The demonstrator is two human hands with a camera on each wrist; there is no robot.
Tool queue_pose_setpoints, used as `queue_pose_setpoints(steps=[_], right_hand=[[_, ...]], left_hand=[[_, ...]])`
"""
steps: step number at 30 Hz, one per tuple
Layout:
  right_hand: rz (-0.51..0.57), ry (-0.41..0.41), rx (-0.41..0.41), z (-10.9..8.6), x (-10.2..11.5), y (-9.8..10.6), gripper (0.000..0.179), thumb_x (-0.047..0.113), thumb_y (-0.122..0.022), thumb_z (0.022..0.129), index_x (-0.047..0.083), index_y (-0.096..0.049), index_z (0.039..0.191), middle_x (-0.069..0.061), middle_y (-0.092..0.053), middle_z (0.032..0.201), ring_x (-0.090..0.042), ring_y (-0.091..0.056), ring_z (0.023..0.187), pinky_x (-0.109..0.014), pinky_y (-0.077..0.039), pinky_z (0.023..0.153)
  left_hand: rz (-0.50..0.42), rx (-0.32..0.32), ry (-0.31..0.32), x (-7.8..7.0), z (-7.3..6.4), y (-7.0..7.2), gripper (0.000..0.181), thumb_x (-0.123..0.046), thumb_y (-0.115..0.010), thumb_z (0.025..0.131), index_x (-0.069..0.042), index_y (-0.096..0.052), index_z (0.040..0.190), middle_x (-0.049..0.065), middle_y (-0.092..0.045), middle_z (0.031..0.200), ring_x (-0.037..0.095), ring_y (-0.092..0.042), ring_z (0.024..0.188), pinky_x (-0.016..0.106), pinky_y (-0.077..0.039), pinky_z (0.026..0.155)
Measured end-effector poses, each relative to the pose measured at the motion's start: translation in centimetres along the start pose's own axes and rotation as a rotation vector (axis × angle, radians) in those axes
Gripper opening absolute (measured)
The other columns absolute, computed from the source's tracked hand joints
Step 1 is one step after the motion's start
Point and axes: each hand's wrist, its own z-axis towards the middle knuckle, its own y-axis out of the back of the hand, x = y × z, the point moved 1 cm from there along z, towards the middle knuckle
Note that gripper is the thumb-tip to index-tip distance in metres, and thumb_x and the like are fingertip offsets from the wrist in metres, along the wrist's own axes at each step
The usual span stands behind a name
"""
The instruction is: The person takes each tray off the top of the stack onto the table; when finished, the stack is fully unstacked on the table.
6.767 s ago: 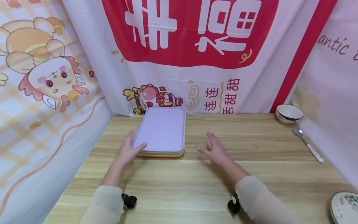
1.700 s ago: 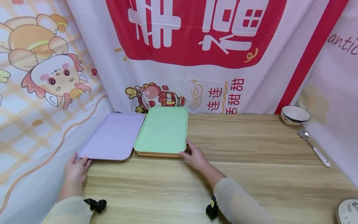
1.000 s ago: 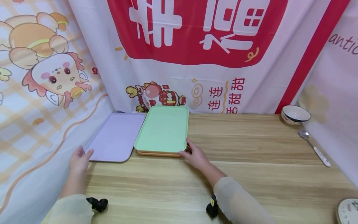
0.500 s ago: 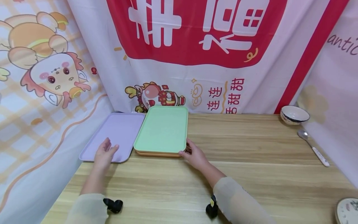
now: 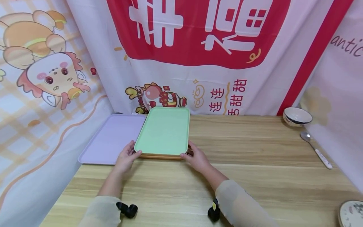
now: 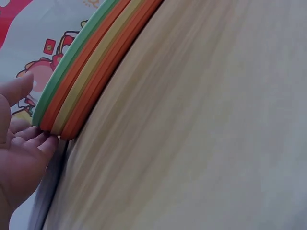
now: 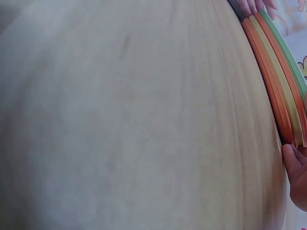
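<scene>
A green rectangular tray (image 5: 162,130) tops a stack at the back of the table. Below it, orange and yellow tray rims (image 6: 86,76) show in the left wrist view. My left hand (image 5: 124,159) is at the stack's near left corner. In the left wrist view its fingertips touch the rims, while the thumb stands raised, apart from the green rim. My right hand (image 5: 197,159) holds the near right corner, thumb at the front edge and fingers along the side, partly hidden. A lilac tray (image 5: 112,138) lies flat on the left, close beside the stack.
The wooden table (image 5: 241,142) meets a printed cloth (image 5: 227,78) at the back. At the right edge are a white bowl (image 5: 297,116) with a dark band and a spoon (image 5: 316,149). A patterned plate (image 5: 351,214) is cut off at the lower right.
The lilac tray, earlier on top of the stack, now lies to its left. My left hand let go of it and moved right to the stack's corner. The right hand stays at its corner.
</scene>
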Motion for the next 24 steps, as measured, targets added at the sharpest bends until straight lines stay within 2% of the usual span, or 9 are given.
queue_pose_setpoints(steps=[7,14,21,24], right_hand=[[-0.008,-0.001,0.008,0.1,-0.1,0.0,0.078,0.036,-0.067,0.093,0.010,-0.028,0.155,-0.015,-0.046,0.150,-0.030,-0.050,0.134,-0.040,-0.049,0.109],[0.005,-0.024,0.007,0.1,0.1,0.1,0.076,0.034,-0.068,0.092,0.012,-0.030,0.154,-0.014,-0.049,0.147,-0.029,-0.051,0.133,-0.040,-0.050,0.108],[0.034,-0.021,0.004,0.2,0.6,0.2,0.073,0.032,-0.069,0.092,0.011,-0.035,0.152,-0.011,-0.055,0.138,-0.026,-0.052,0.127,-0.043,-0.049,0.107],[0.029,-0.012,-0.022,0.2,0.8,0.2,0.072,0.032,-0.070,0.091,0.011,-0.036,0.152,-0.014,-0.048,0.145,-0.030,-0.049,0.131,-0.046,-0.045,0.111]], left_hand=[[-0.024,-0.016,0.013,1.2,0.4,-0.6,0.080,-0.001,-0.058,0.095,0.009,-0.003,0.153,0.029,-0.008,0.160,0.039,-0.012,0.150,0.043,-0.016,0.124],[-0.029,-0.048,0.034,1.9,0.6,-0.7,0.079,-0.006,-0.059,0.097,0.003,-0.007,0.155,0.022,-0.012,0.162,0.032,-0.015,0.151,0.040,-0.019,0.125],[-0.050,-0.064,0.046,2.0,0.5,-0.8,0.080,-0.009,-0.059,0.097,-0.002,-0.006,0.156,0.018,-0.011,0.164,0.027,-0.014,0.152,0.037,-0.019,0.126],[-0.051,-0.066,0.051,2.1,0.5,-0.8,0.080,-0.010,-0.059,0.097,-0.003,-0.007,0.156,0.017,-0.011,0.164,0.027,-0.015,0.152,0.036,-0.020,0.125]])
